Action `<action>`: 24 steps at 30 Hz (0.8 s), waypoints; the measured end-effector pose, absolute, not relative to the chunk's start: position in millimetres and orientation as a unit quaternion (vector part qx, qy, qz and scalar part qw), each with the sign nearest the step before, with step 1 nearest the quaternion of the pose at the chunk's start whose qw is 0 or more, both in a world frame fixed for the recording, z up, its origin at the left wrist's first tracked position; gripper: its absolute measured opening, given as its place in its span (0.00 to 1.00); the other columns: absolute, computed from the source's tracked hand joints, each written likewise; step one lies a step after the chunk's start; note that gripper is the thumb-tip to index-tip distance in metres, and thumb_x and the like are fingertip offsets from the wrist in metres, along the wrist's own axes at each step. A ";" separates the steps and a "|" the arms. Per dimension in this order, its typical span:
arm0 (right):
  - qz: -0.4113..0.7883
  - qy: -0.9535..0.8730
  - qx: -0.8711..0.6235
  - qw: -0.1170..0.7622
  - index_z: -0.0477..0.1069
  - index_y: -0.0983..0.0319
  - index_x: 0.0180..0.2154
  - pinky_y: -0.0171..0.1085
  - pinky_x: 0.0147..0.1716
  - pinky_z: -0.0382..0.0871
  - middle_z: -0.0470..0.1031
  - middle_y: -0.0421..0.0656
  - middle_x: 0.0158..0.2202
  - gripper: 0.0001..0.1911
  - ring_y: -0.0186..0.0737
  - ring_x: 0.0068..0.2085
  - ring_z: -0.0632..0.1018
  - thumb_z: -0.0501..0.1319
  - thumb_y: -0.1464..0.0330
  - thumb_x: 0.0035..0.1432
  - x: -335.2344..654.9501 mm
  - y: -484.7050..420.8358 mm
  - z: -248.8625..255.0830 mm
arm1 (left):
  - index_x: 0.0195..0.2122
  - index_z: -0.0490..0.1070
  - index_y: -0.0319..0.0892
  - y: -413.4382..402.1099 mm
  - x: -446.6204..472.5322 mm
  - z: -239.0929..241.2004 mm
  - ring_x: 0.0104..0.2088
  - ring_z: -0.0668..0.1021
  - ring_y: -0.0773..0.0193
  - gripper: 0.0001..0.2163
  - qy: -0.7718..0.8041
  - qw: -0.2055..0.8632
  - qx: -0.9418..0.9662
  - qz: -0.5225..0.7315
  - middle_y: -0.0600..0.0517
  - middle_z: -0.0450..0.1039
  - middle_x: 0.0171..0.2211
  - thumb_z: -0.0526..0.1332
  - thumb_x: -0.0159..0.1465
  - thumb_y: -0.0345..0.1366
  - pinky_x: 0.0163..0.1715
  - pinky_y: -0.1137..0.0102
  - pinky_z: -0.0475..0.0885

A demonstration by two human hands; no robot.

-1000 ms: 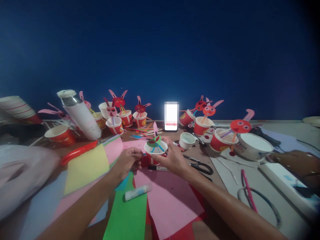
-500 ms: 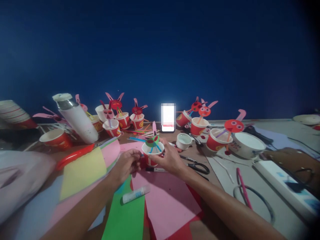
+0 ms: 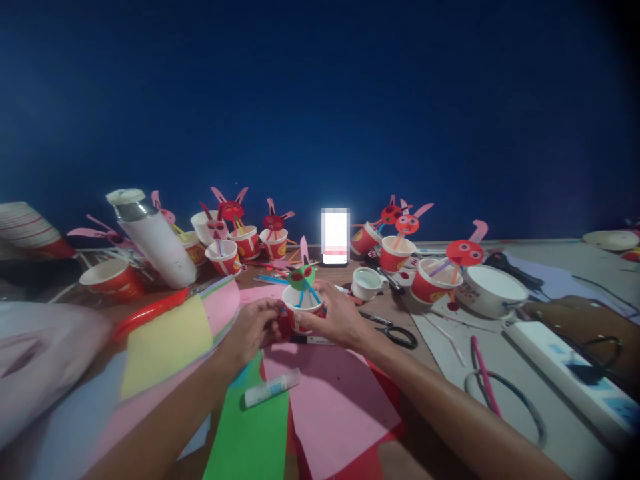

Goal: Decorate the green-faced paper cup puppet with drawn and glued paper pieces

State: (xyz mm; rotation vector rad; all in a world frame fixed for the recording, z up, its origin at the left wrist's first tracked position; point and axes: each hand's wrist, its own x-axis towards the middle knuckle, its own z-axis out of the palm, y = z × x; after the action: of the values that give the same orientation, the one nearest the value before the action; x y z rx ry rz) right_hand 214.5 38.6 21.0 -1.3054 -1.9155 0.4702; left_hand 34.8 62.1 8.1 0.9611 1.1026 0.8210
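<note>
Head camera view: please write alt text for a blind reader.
The right hand holds a paper cup with a green paper face, the left hand beside it. A glue stick and pink paper lie in front; similar cups and a phone stand behind.

We see a lit phone (image 3: pixel 335 237) standing before a blue wall (image 3: pixel 320 107), a flask (image 3: pixel 156 239) to its left, and a power strip (image 3: pixel 547 350) well to its right.

A craft workspace, from the pink paper (image 3: pixel 340 410), glue stick (image 3: pixel 271 389), scissors (image 3: pixel 415 341) and paper-cup figures (image 3: pixel 309 277)
</note>
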 end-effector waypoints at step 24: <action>0.322 -0.679 -0.526 0.400 0.74 0.62 0.32 0.35 0.32 0.64 0.75 0.41 0.32 0.13 0.39 0.33 0.73 0.55 0.62 0.56 210.0 48.3 20.0 | 0.30 0.65 0.41 60.9 29.2 7.7 0.13 0.65 0.73 0.03 0.485 0.658 0.444 0.368 0.60 0.60 0.13 0.56 0.53 0.29 0.16 0.78 0.64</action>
State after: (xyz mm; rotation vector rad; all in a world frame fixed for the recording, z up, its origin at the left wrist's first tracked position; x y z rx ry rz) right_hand 210.0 48.3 20.0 -1.3300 -1.7171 0.8143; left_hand 29.2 60.9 7.7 1.0053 1.0974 0.8330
